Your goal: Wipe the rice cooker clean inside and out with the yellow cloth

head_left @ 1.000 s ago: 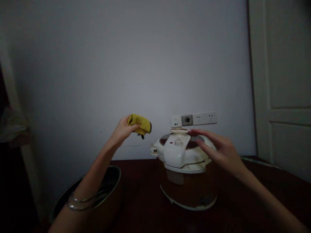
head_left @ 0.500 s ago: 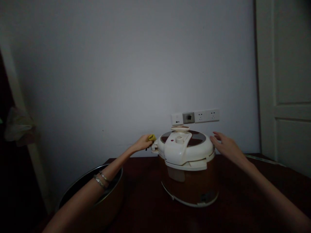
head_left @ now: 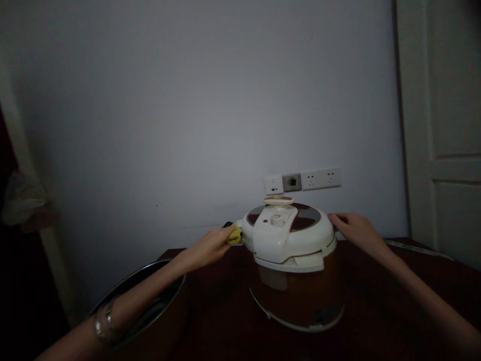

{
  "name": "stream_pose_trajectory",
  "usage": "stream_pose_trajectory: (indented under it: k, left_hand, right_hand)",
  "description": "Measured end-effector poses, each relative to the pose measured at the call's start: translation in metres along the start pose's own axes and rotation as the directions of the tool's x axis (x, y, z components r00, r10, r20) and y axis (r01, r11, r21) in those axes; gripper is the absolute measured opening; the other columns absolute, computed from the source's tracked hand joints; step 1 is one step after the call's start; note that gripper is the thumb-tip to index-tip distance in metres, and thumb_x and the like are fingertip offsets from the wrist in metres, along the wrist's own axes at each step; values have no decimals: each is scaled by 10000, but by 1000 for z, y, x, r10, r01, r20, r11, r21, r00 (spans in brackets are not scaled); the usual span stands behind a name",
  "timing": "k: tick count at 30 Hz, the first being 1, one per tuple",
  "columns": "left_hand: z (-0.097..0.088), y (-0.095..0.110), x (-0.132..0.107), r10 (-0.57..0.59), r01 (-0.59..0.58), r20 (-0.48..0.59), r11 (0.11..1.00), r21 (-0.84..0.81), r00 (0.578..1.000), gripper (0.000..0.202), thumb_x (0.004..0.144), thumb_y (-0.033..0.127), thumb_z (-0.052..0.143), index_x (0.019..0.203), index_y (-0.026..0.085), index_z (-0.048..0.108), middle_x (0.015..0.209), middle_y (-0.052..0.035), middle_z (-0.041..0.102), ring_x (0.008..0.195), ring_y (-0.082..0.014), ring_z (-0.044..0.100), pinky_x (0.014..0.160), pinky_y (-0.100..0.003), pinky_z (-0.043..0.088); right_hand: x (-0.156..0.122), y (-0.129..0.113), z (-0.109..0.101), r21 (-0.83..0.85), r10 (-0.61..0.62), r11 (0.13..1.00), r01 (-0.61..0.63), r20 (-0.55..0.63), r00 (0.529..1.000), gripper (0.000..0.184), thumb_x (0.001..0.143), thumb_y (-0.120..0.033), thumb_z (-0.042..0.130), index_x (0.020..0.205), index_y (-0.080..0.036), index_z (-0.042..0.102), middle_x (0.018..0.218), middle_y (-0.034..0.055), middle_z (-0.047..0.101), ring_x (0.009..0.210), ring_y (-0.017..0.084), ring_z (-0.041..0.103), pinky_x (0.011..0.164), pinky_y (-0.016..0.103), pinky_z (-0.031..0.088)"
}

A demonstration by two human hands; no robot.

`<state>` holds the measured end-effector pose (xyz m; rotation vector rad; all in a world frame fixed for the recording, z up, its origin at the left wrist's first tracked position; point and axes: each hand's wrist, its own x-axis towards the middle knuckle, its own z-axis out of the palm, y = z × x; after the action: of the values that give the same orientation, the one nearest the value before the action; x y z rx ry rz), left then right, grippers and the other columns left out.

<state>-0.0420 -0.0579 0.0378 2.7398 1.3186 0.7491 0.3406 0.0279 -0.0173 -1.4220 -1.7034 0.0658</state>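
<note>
A white and brown electric pressure cooker [head_left: 291, 273] stands upright on a dark table, its white lid [head_left: 272, 243] in place. At the lid's left side, my left hand [head_left: 212, 245] is closed on a yellow cloth [head_left: 235, 234], which touches the lid's edge. A small dark part shows behind the cloth; I cannot make it out. My right hand [head_left: 351, 228] is at the cooker's right side, fingers closed against the rim of the lid. Its fingertips are partly hidden behind that edge.
A large round pot [head_left: 175, 296] stands at the left under my left forearm. Behind the cooker, a row of wall sockets [head_left: 320, 178] is set in the pale wall. A panelled door [head_left: 456, 165] stands at the right, and a pale plastic bag [head_left: 24, 198] is at the far left.
My left hand with the yellow cloth has come down and nearer along the lid's left side. My right hand's fingers have drawn together against the lid's right rim.
</note>
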Motion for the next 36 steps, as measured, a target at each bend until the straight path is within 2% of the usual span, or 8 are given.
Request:
stream_pose_trajectory:
  k: [3, 5, 7, 10, 15, 19, 29, 36]
  left_hand:
    - [-12, 5, -11, 4, 20, 185, 992, -128, 983, 279, 693, 93, 481, 875, 222, 649, 756, -9, 667, 645, -157, 586, 590, -244, 411]
    - [-21, -2, -9, -44, 76, 213, 987, -143, 976, 260, 671, 94, 487, 829, 221, 648, 739, -3, 668, 632, -155, 587, 561, -238, 409]
    - [-29, -16, 1, -142, 145, 57, 987, -61, 988, 212, 640, 96, 516, 761, 216, 641, 696, -10, 654, 617, -163, 577, 570, -252, 413]
    - [-29, -35, 23, -225, 242, -232, 969, 45, 946, 169, 646, 102, 515, 736, 205, 614, 697, -31, 644, 636, -178, 579, 632, -292, 447]
    - [14, -38, 34, -75, 75, -197, 997, -6, 977, 436, 712, 65, 436, 1109, 185, 569, 1081, -93, 660, 1011, -214, 610, 907, -388, 465]
    - [46, -33, 16, 23, -5, -262, 998, 70, 965, 611, 695, -3, 410, 1275, 174, 479, 1406, -140, 448, 1325, -239, 384, 1101, -473, 302]
    - [80, -14, -26, 254, -149, -215, 900, 411, 943, 675, 758, -42, 329, 1418, 93, 282, 1501, -197, 250, 1414, -251, 73, 1106, -504, 306]
    - [110, 9, -32, 137, -59, -373, 975, 214, 917, 722, 795, 7, 374, 1471, 158, 170, 1529, -143, 203, 1416, -245, 129, 1126, -509, 265]
  right_hand:
    - [1, 3, 1, -16, 11, 1000, -12, -18, 1000, 422, 814, -408, 388, 736, -173, 729, 817, 114, 736, 801, 298, 677, 712, 358, 469]
    - [1, 3, 1, -17, 5, 1000, -5, -26, 1000, 413, 814, -398, 391, 764, -170, 732, 844, 115, 735, 828, 296, 675, 731, 353, 469]
    - [0, 3, 1, -26, 1, 1000, -1, -17, 1000, 416, 822, -392, 381, 767, -171, 729, 854, 116, 733, 825, 288, 673, 725, 342, 465]
    - [-2, 2, 1, -65, -2, 998, 2, -5, 1000, 423, 832, -389, 360, 746, -178, 718, 829, 114, 727, 786, 275, 668, 692, 326, 450]
    - [-3, 2, 0, -82, 2, 997, -1, 10, 1000, 448, 839, -418, 336, 762, -168, 699, 825, 118, 720, 782, 274, 655, 674, 321, 430]
    - [-4, 2, 2, -115, -10, 993, 10, 7, 1000, 462, 852, -410, 304, 734, -165, 677, 824, 138, 713, 779, 276, 645, 672, 326, 412]
    - [-9, 6, 11, -137, -12, 991, -4, -115, 993, 410, 821, -382, 339, 640, -168, 637, 710, 124, 681, 671, 234, 601, 577, 289, 344]
    - [-12, 8, 17, -144, -34, 990, 7, -184, 982, 405, 822, -367, 344, 633, -160, 635, 696, 132, 672, 645, 227, 579, 581, 292, 326]
